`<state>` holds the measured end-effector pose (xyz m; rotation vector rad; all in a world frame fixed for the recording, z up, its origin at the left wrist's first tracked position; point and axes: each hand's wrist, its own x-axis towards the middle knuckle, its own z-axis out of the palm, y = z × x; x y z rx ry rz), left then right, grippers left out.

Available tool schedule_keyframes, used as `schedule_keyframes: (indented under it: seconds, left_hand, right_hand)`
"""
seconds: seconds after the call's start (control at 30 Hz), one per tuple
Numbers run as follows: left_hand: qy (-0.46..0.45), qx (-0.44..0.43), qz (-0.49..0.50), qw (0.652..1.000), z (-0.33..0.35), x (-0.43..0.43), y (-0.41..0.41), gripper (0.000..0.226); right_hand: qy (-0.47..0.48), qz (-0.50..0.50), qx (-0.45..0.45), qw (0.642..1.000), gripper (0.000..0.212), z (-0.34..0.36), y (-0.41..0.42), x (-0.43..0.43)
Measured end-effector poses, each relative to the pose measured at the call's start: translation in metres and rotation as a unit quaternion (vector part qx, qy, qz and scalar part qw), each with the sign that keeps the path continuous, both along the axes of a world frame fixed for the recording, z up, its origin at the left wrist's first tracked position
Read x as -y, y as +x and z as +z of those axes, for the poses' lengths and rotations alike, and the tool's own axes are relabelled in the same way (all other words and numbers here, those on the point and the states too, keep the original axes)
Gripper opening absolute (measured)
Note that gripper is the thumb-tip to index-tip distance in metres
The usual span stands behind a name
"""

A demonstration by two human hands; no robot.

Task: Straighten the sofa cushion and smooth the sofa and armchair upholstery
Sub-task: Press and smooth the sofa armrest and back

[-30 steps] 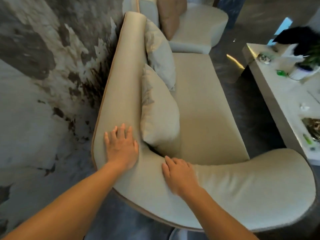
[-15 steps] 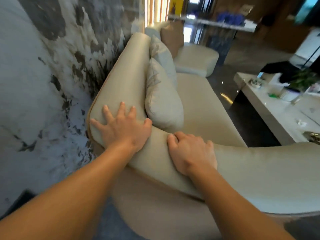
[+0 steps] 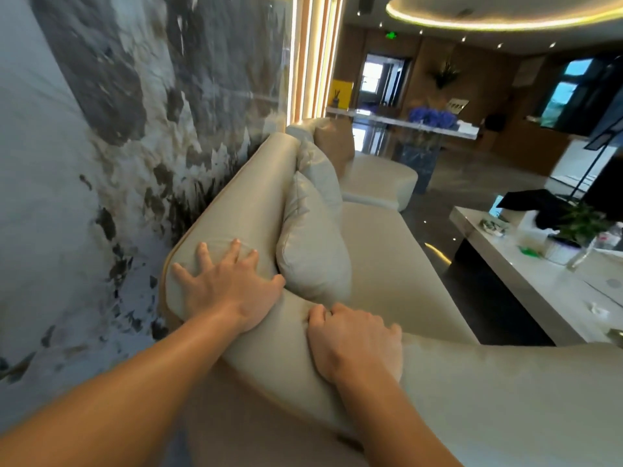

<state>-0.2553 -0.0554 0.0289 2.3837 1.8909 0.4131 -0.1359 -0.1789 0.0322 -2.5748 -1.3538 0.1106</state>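
Note:
A beige leather sofa (image 3: 381,251) runs away from me along the marbled wall. My left hand (image 3: 229,284) lies flat with fingers spread on the near corner of its backrest (image 3: 249,203). My right hand (image 3: 354,342) rests on the curved armrest (image 3: 505,392), fingers curled over its inner edge. A beige cushion (image 3: 310,251) leans against the backrest just beyond my left thumb, and a second cushion (image 3: 320,170) stands behind it. A beige armchair (image 3: 377,183) with a brown cushion (image 3: 333,143) sits at the sofa's far end.
A white coffee table (image 3: 526,291) to the right carries a potted plant (image 3: 580,224), a black cloth and small items. The marbled wall (image 3: 101,146) stands close on the left. Dark glossy floor lies between sofa and table; a counter with blue flowers (image 3: 431,117) is at the back.
My head has lifted, so the room beyond has come into view. My left fingers have spread wider on the backrest corner, and my right fingers have curled over the armrest's edge.

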Motion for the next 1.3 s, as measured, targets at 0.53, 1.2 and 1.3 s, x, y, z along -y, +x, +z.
schedule_keyframes:
  seconds: [0.53, 1.2, 1.3]
  left_hand:
    - [0.017, -0.005, -0.021, 1.000, -0.003, -0.150, -0.006, 0.081]
    - [0.105, 0.036, -0.082, 0.990, 0.001, -0.204, -0.016, 0.045]
    - [-0.029, 0.005, -0.104, 0.994, -0.002, -0.190, -0.028, 0.052]
  right_hand:
    - [0.024, -0.033, -0.026, 0.999, 0.061, -0.005, -0.016, -0.138]
    - [-0.025, 0.005, -0.024, 0.999, 0.066, 0.004, -0.020, -0.190]
    - [-0.067, 0.074, -0.039, 0.994, 0.064, 0.008, -0.017, -0.155]
